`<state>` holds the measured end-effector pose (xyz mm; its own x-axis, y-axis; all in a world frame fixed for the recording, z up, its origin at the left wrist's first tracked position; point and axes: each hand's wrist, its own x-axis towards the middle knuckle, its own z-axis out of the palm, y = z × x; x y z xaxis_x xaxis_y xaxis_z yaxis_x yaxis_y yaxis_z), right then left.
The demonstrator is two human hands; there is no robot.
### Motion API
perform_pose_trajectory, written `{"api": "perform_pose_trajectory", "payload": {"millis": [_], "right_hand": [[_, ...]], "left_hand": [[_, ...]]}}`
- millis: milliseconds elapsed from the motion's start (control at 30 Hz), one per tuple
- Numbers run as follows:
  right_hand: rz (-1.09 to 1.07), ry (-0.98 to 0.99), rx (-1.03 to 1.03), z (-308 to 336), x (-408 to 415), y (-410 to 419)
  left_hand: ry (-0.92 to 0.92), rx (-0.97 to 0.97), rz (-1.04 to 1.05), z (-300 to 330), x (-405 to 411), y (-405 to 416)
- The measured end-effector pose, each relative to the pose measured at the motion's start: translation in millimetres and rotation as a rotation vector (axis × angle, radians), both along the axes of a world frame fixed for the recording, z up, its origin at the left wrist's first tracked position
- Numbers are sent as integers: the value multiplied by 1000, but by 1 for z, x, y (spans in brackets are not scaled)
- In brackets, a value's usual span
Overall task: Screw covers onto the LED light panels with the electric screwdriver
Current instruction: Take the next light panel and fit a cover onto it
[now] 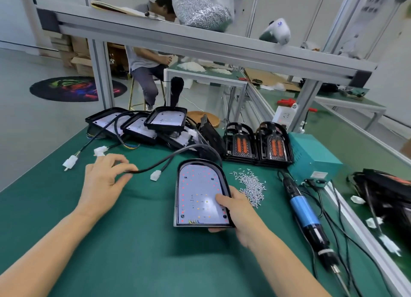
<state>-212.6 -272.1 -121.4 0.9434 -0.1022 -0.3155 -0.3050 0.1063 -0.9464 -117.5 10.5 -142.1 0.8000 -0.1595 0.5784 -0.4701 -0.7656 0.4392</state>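
The person's right hand (239,210) holds an uncovered LED light panel (201,194) by its lower right corner, thumb lying on the white LED board and fingers curled under the black housing, so that grip is clamped on the panel, which sits at the middle of the green tabletop (138,241). The left hand (106,181) is out to the left, its thumb and fingers pinching the panel's black cable (155,165), which arcs over to a white connector (155,175) lying on the mat. Just right of the panel lies a loose heap of small silver screws (251,185). Further right, the electric screwdriver (307,216) lies flat on the tabletop, untouched, beside a teal power box (313,158). Behind, more open panels (142,123) are stacked at the far left, with two black covers with orange lenses (258,143) standing next to them.
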Motion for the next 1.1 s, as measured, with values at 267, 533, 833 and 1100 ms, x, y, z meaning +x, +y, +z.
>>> {"api": "perform_pose_trajectory", "payload": {"millis": [267,533,833,1100], "right_hand": [[-10,-21,-198,-10,-3,5],[-16,20,-267,-10,-4,18],[-7,17,-343,-13,-4,15],[-2,-39,-429,-17,-3,14]], "left_hand": [[311,109,174,-12,-5,7],[351,4,243,8,-9,-27],[135,116,171,13,-25,-84],[-212,320,83,24,-19,-90]]}}
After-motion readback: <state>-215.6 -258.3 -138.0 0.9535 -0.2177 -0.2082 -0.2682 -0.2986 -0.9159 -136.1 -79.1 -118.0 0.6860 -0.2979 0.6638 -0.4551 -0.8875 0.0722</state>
